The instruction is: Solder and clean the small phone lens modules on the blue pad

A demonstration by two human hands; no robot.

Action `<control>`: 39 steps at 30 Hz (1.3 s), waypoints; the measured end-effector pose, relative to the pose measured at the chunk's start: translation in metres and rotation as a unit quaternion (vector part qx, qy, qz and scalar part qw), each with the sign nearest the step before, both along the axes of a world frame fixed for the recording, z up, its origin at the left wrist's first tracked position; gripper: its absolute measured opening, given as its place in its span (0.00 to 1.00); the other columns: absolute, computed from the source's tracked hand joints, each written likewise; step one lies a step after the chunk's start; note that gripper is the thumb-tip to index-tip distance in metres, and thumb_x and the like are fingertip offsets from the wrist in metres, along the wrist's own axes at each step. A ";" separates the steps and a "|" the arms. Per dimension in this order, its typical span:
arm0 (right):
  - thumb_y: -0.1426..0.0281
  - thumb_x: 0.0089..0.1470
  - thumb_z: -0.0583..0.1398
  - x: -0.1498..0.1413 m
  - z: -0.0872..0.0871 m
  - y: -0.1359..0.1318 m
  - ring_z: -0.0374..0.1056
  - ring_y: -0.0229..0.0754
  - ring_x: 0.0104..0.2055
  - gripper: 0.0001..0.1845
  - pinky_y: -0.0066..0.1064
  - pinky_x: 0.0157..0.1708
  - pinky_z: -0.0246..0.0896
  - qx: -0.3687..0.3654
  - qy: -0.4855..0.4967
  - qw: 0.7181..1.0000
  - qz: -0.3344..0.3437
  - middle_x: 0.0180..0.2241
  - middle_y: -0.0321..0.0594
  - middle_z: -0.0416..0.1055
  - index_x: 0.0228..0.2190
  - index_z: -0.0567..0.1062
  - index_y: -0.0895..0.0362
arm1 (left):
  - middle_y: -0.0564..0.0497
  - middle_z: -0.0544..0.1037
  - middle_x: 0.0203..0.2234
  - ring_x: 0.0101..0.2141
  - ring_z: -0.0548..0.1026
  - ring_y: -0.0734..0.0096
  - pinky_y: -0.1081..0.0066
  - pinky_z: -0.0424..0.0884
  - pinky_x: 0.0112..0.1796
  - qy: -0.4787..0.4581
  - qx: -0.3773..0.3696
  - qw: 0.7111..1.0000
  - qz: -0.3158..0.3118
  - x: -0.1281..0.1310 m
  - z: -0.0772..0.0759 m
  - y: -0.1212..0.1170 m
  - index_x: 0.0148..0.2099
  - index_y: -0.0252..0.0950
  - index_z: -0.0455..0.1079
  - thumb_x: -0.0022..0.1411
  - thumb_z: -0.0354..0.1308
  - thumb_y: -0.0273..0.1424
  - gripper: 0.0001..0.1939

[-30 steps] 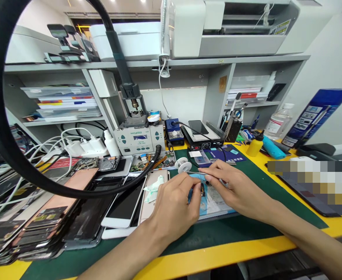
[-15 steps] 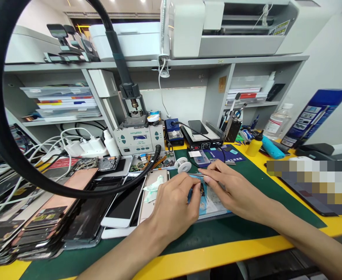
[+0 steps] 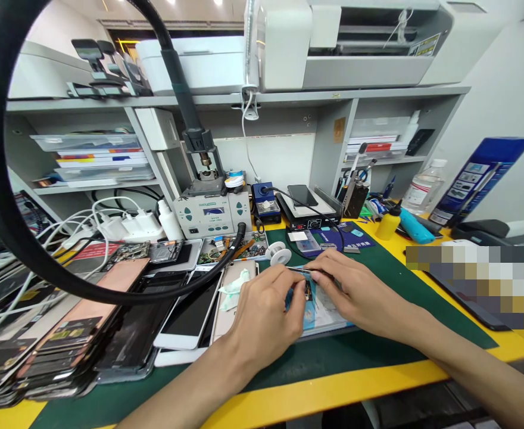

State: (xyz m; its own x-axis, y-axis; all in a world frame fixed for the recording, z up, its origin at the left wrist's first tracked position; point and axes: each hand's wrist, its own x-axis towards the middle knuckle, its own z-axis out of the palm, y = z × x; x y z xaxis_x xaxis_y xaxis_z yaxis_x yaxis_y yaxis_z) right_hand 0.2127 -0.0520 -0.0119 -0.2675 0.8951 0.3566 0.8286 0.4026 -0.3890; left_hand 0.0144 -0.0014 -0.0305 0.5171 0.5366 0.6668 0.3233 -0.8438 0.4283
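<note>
My right hand [image 3: 355,286] is closed on slim metal tweezers [image 3: 300,270], whose tips point left toward my other hand. Thumb and fingertips of my left hand [image 3: 268,304] are pinched together close by; whatever sits between them is too small or hidden to name. Under both hands lies a flat blue and white pad [image 3: 318,316], partly covered by the fingers. A small dark and gold part [image 3: 308,291] shows on it between the hands. Just beyond the fingers stands a white spool [image 3: 278,254].
A crumpled pale tissue [image 3: 235,289] lies on phones left of my hands. Stacked phone parts [image 3: 65,339] fill the left side. A thick black hose [image 3: 110,293] loops over them from the grey hot-air station [image 3: 217,211]. A yellow bottle [image 3: 389,221] stands right.
The tweezers and my right hand have shifted slightly left, so the tips reach nearer my left fingers. My left hand stays pinched in nearly the same place.
</note>
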 end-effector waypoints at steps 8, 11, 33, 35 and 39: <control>0.68 0.68 0.53 0.001 0.004 0.003 0.69 0.45 0.38 0.11 0.36 0.37 0.65 0.036 0.020 0.999 -0.033 0.36 0.44 0.72 0.42 0.75 0.55 | 0.50 0.76 0.28 0.28 0.72 0.70 0.70 0.63 0.29 0.003 -0.001 1.000 0.000 -0.001 0.000 0.000 0.38 0.35 0.74 0.69 0.53 0.27 0.09; 0.68 0.68 0.52 0.001 0.005 0.003 0.70 0.45 0.37 0.12 0.36 0.37 0.65 0.031 0.026 0.998 -0.043 0.35 0.43 0.72 0.40 0.75 0.56 | 0.51 0.76 0.28 0.27 0.72 0.70 0.70 0.63 0.29 0.004 -0.002 1.000 0.001 -0.001 -0.001 0.000 0.38 0.35 0.74 0.69 0.53 0.27 0.08; 0.54 0.60 0.64 0.013 0.017 0.004 0.43 0.30 0.20 0.20 0.26 0.19 0.37 -0.312 0.465 0.829 -0.007 0.22 0.27 0.56 0.45 0.72 0.57 | 0.51 0.74 0.27 0.26 0.70 0.71 0.70 0.61 0.28 0.002 0.005 1.000 0.007 -0.002 -0.001 0.002 0.37 0.35 0.74 0.68 0.54 0.26 0.09; 0.57 0.58 0.66 0.015 0.019 0.004 0.42 0.28 0.19 0.18 0.25 0.19 0.34 -0.337 0.503 0.796 0.001 0.22 0.28 0.58 0.42 0.73 0.57 | 0.51 0.75 0.27 0.26 0.70 0.72 0.70 0.61 0.28 -0.001 0.007 1.000 0.008 -0.003 -0.001 0.002 0.37 0.34 0.74 0.68 0.53 0.26 0.09; 0.60 0.59 0.66 0.018 0.024 0.004 0.43 0.26 0.19 0.15 0.24 0.18 0.33 -0.369 0.546 0.752 0.008 0.23 0.30 0.60 0.40 0.75 0.58 | 0.51 0.75 0.27 0.26 0.70 0.71 0.70 0.61 0.28 0.002 0.007 1.000 0.012 -0.003 -0.001 0.003 0.36 0.35 0.75 0.68 0.53 0.26 0.09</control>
